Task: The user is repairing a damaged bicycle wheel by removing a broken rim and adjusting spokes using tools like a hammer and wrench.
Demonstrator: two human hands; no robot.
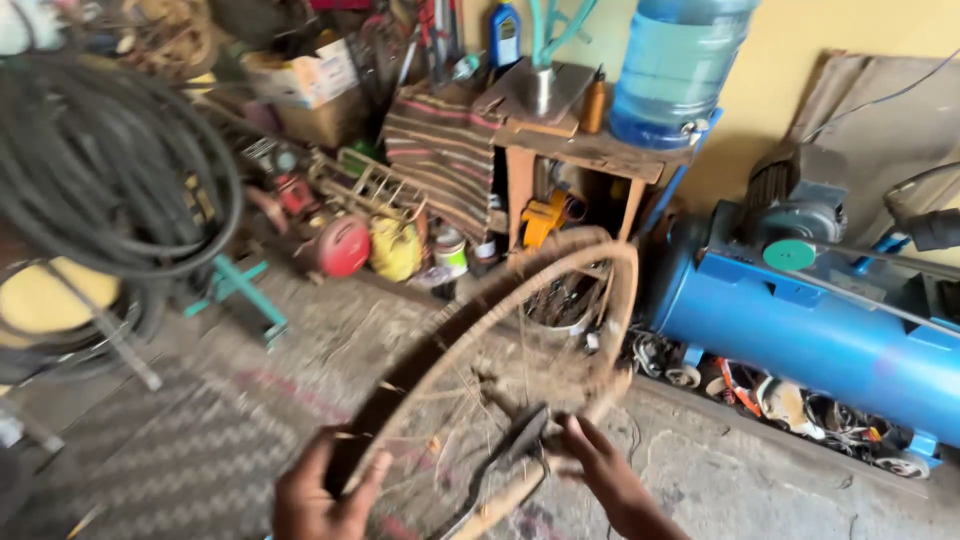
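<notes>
A rusty bicycle wheel rim (560, 275) with thin spokes is held up in front of me, tilted, over the concrete floor. My left hand (318, 492) grips the rim's lower left edge. My right hand (600, 470) holds the rim's lower right part, its fingers next to a dark flat tool or strap (510, 450) that lies across the rim. The picture is blurred by motion, so the dark piece is hard to make out.
A blue air compressor tank (800, 340) lies at the right. A wooden stand (590, 150) bears a large blue water bottle (675, 70). Black hoses (110, 170) hang at the left. Boxes, cans and clutter line the back; a patterned mat (170, 450) covers the floor.
</notes>
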